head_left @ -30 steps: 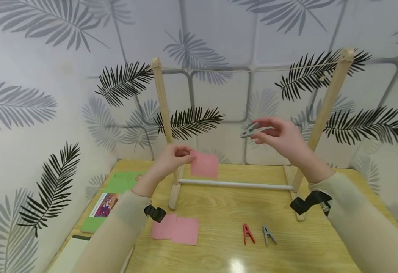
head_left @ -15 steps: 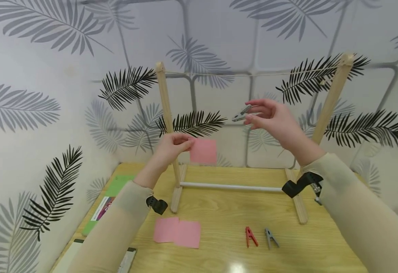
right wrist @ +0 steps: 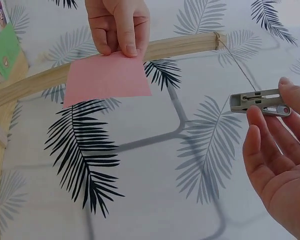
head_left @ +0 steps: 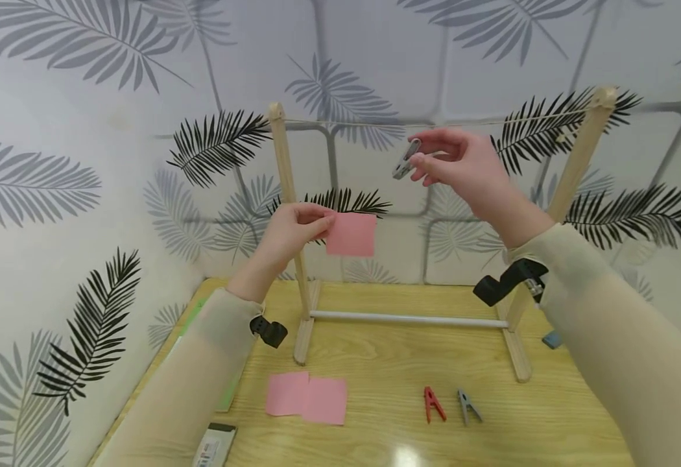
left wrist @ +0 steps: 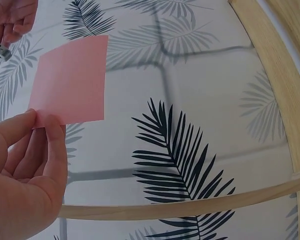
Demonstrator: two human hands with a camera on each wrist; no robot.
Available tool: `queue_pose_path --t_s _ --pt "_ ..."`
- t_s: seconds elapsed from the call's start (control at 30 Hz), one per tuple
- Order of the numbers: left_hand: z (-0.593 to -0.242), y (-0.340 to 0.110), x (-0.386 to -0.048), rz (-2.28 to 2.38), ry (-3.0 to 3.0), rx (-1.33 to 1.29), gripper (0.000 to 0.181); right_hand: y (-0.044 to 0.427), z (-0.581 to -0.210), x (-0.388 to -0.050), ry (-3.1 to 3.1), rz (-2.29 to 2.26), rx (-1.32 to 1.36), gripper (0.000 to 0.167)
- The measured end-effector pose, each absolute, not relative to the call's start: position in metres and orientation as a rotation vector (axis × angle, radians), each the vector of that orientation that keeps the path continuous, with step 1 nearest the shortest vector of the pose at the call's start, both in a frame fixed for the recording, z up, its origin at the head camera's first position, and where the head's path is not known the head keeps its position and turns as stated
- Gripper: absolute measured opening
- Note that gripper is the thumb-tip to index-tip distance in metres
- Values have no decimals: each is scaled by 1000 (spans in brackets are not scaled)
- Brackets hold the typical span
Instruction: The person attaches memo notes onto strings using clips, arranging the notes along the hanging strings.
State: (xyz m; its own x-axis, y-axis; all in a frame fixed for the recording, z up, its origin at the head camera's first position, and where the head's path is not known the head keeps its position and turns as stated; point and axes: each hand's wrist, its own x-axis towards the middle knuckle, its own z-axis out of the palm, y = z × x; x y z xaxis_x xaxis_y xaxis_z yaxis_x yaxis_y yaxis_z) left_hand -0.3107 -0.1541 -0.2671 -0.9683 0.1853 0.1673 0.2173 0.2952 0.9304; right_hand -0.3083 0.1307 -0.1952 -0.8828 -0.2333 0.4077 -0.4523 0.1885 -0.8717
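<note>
- The note (head_left: 352, 235) is hanging in the air at the left hand (head_left: 296, 230), which is pinching it by its upper left corner between thumb and fingers; the rest of the sheet is sticking out freely to the right. Being nearly square, it is showing no clear long axis, and its top edge is lying about level in the head view.
- The peg (head_left: 406, 159) is sitting up and to the right of the note, well apart from it. The right hand (head_left: 463, 162) is pinching it between thumb and fingers, and its long axis is slanting, with the free end pointing down and left towards the note.
- The line (right wrist: 238, 63) is running above both hands in the head view. The right hand is appearing nearer to it, with the peg showing just under it; the left hand and the note are showing lower. Depth between peg and line is staying unclear from these views.
- The left post (head_left: 283, 155) is standing behind the left hand, the right post (head_left: 582, 149) beyond the right forearm; a white rod (head_left: 405, 318) is joining them low down.
- On the table (head_left: 375, 360), two pink sheets (head_left: 324, 401) are lying side by side, with a red peg (head_left: 432, 403) and a grey peg (head_left: 466, 407) resting to their right.
</note>
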Motion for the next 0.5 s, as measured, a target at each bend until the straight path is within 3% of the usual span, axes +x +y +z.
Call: queue_pose_path --t_s 0.5 --pt "-235 -149 -312 -1696 -2496 -373 30 116 -157 -317 -2234 1783 689 41"
